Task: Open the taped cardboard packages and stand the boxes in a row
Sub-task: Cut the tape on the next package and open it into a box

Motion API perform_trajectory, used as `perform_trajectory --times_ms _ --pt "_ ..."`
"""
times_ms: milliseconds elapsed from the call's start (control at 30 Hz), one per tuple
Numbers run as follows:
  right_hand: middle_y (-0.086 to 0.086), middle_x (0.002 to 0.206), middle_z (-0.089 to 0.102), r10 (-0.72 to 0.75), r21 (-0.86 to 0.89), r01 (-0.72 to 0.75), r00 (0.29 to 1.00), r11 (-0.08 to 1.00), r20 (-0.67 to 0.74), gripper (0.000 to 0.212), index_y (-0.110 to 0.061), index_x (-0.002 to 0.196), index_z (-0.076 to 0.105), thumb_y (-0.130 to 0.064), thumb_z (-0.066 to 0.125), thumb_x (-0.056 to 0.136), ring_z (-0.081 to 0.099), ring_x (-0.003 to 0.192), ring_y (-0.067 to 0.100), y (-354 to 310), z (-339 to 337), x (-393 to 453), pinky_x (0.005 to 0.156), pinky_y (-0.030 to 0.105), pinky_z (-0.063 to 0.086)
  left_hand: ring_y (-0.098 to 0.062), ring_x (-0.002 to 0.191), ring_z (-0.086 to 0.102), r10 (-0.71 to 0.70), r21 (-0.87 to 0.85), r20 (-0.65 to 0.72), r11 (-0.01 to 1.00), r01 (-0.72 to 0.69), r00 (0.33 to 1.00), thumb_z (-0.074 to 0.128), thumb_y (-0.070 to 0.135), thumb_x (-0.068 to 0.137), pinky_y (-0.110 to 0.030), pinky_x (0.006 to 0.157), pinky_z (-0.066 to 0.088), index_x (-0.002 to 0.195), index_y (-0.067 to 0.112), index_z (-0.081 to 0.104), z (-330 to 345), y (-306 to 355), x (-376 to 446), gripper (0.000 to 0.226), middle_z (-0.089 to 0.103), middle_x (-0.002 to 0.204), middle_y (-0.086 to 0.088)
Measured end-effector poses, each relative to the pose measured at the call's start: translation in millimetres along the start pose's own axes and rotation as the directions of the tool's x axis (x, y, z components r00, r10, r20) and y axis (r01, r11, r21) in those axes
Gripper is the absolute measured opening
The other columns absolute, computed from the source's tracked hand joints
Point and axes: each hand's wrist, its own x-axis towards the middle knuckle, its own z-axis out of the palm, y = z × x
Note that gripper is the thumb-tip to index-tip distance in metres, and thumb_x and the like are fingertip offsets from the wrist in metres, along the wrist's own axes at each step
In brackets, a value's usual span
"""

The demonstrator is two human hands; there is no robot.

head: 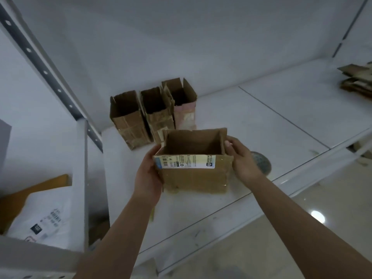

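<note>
An open labelled box [194, 174] stands before three open upright boxes [153, 111].

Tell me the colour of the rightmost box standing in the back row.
Brown cardboard, its front covered in pinkish, pale tape or paper; seen in the head view.

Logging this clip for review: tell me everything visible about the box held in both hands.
The box is brown, worn cardboard, open at the top and empty as far as its inside shows. A white printed shipping label runs along the upper edge of its near face, and glossy clear tape covers the lower part. It is upright, held over the white shelf, in front of a row of three open boxes. The left hand grips its left side and the right hand its right side.
</note>
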Motion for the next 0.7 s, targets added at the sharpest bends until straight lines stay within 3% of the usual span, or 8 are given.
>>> perform_trajectory --times_ms 200,333,467,533,633,700 --pt "-0.001 0.112 0.072 0.165 0.171 -0.162 0.986 0.972 -0.006 0.028 -0.031 0.108 0.068 -0.041 0.042 0.102 0.065 0.109 0.020 -7 -5 -8 0.105 0.044 0.045 -0.022 0.095 0.070 -0.098 -0.037 0.072 0.994 0.101 0.993 0.043 0.018 0.099 -0.034 0.071 0.058 0.123 0.019 0.060 11 -9 4 0.030 0.071 0.107 -0.006" --pt "0.007 0.121 0.069 0.229 0.309 -0.236 0.972 0.921 0.060 0.048 -0.024 0.121 0.066 -0.056 0.052 0.087 0.061 0.118 0.029 -6 -6 -11 0.109 0.050 0.040 -0.027 0.106 0.067 -0.123 -0.005 0.059 0.992 0.123 0.991 0.049 0.015 0.093 -0.036 0.075 0.059 0.134 0.019 0.055 10 -11 4 0.042 0.066 0.122 -0.011" --pt "0.009 0.128 0.064 0.172 0.392 -0.197 0.980 0.899 0.098 0.035 -0.024 0.133 0.056 -0.027 0.046 0.100 0.061 0.119 0.029 0 -8 -14 0.101 0.044 0.049 -0.023 0.097 0.071 -0.095 0.013 0.066 0.995 0.094 0.993 0.044 0.002 0.097 -0.032 0.069 0.059 0.130 0.022 0.057 7 -14 -2 0.041 0.069 0.118 -0.008" --pt "0.010 0.126 0.064 0.157 0.445 -0.187 0.982 0.876 0.104 0.042 -0.028 0.140 0.049 -0.016 0.046 0.100 0.063 0.115 0.030 3 -7 -19 0.092 0.041 0.055 -0.023 0.096 0.071 -0.073 0.023 0.082 0.997 0.071 0.994 0.042 -0.003 0.098 -0.031 0.068 0.059 0.132 0.027 0.054 7 -15 -5 0.047 0.070 0.117 -0.006" --pt "0.004 0.115 0.069 0.133 0.459 -0.162 0.987 0.873 0.094 0.048 -0.037 0.135 0.048 -0.006 0.048 0.098 0.067 0.107 0.029 7 -6 -25 0.086 0.042 0.057 -0.029 0.106 0.068 -0.054 0.040 0.122 0.998 0.049 0.991 0.040 -0.006 0.097 -0.034 0.071 0.060 0.141 0.032 0.045 7 -15 -9 0.058 0.065 0.127 -0.007" --pt "0.003 0.111 0.070 0.114 0.444 -0.133 0.991 0.886 0.069 0.045 -0.036 0.125 0.053 -0.001 0.047 0.098 0.066 0.106 0.030 6 -5 -28 0.085 0.043 0.057 -0.032 0.106 0.067 -0.054 0.061 0.142 0.997 0.046 0.988 0.041 -0.006 0.096 -0.036 0.070 0.060 0.136 0.029 0.049 6 -13 -8 0.055 0.063 0.129 -0.010"
